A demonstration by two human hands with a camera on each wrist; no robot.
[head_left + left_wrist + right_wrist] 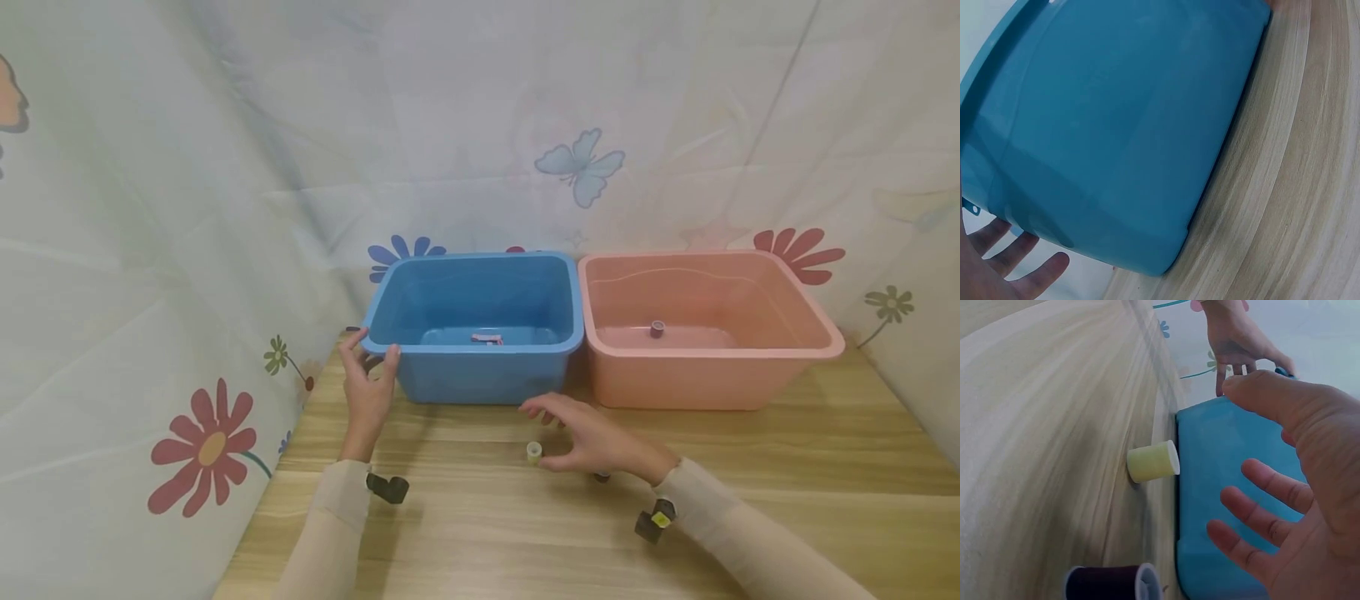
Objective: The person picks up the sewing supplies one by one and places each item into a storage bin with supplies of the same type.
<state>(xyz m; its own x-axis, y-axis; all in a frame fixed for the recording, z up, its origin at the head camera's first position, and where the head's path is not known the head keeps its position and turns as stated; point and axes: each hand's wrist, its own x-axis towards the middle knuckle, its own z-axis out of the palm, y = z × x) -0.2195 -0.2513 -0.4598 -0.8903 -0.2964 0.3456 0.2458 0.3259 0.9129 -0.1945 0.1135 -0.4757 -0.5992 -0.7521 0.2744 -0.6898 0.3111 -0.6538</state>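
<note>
My left hand (369,400) holds the front left corner of a blue plastic bin (483,375), thumb at the front rim and fingers along the left side. My right hand (592,437) hovers over the table in front of the bins, fingers spread and nothing between them. Close to its thumb stands a pale yellow thread spool (534,452), upright and untouched. A dark purple thread spool (1107,584) stands nearby, mostly hidden under the right hand in the head view.
A pink bin (682,383) stands directly right of the blue one, with a small dark spool (657,329) inside. On the blue bin's floor lies a small pink-and-white item (487,339). A printed curtain (465,125) hangs behind the wooden table (480,533).
</note>
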